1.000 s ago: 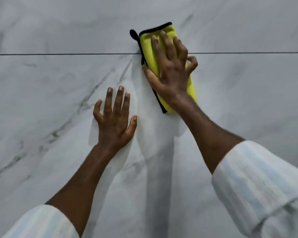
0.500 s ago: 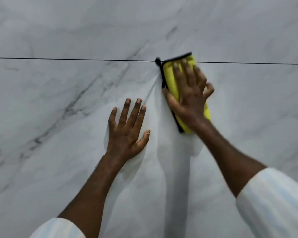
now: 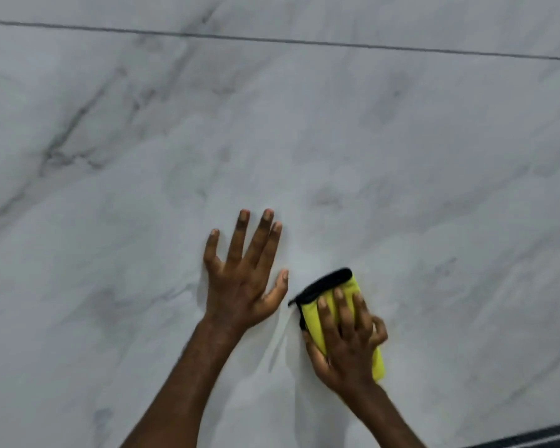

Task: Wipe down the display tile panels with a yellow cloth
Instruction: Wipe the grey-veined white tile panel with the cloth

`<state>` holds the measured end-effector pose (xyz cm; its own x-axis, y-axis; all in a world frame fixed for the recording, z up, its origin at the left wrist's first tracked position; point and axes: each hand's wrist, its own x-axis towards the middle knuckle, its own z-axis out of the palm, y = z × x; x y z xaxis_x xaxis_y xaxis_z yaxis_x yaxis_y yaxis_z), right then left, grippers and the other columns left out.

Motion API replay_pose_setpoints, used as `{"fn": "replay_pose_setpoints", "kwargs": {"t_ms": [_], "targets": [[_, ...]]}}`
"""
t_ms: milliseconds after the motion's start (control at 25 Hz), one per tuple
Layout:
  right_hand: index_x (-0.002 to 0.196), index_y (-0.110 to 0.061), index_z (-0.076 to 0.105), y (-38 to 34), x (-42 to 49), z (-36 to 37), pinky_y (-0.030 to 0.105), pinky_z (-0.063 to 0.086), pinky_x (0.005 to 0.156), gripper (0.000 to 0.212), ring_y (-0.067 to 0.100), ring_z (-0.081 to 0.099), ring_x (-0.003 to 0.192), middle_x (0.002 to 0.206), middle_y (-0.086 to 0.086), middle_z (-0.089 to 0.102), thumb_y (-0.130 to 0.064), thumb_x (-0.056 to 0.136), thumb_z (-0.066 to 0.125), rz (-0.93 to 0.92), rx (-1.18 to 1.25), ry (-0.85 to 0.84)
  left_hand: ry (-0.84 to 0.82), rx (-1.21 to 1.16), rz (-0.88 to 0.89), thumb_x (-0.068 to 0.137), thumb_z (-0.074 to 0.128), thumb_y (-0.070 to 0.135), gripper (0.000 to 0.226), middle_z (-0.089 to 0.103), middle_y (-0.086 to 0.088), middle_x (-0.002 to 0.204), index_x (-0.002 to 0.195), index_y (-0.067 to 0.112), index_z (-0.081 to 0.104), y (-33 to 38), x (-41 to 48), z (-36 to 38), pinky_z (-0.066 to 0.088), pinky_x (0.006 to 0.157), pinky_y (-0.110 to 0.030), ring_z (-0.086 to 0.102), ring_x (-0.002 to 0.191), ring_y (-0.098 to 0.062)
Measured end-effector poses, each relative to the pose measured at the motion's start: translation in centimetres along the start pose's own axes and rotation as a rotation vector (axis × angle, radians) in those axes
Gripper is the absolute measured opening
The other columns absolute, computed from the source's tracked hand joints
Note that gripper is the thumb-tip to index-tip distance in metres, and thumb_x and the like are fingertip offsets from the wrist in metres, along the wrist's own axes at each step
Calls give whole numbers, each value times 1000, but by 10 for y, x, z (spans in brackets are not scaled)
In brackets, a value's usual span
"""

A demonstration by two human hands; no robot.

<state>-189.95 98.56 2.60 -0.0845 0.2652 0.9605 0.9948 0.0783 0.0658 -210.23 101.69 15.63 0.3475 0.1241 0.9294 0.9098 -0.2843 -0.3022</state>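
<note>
Head view. Soft, even, cool light falls on the glossy panel [image 3: 401, 156], whose sheen is diffuse. Faint, soft-edged shadows lie on it beside the left hand [image 3: 243, 286] and between the two wrists. The right hand [image 3: 346, 344] and cloth [image 3: 314, 315] are slightly smeared; the veining looks soft throughout. The joint line [image 3: 272, 38] slants and bows toward the right edge, a wide-angle distortion.

We record the tile panel [image 3: 401, 140] as smooth and marble-veined, with a soft sheen. The yellow cloth [image 3: 311, 320] looks matt and napped, with a bound fabric edge.
</note>
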Motion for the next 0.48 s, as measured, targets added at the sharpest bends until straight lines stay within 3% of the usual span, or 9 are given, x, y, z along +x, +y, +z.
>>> {"fn": "replay_pose_setpoints", "kwargs": {"t_ms": [120,320,400,480], "targets": [[159,-32,29,0,-5,-2,65,39,98,75,34,22,152,174,-2,14,-54,92,55,28,63,15,42,-15,-2,98,50,47,74,31,-8,169,162,13,35,-2,5,2,19,121,-66,25,157,-34],[158,-28,35,-10,112,-21,57,31,104,68,35,35,151,165,8,38,-56,99,55,200,83,197,-6,-13,-16,101,45,47,72,31,-11,168,162,12,33,3,2,2,19,120,-70,26,156,-39],[157,-25,40,-9,90,-14,57,33,102,67,34,36,151,164,8,38,-55,100,56,176,71,243,-5,0,-31,100,44,47,72,31,-12,168,162,12,33,2,7,-2,19,120,-71,26,156,-40],[159,-25,36,-6,21,2,60,32,102,68,35,30,153,168,8,32,-55,100,54,146,68,183,-13,-47,-105,99,48,43,72,31,-16,168,161,11,35,14,-6,-2,17,120,-71,26,155,-43]]}}
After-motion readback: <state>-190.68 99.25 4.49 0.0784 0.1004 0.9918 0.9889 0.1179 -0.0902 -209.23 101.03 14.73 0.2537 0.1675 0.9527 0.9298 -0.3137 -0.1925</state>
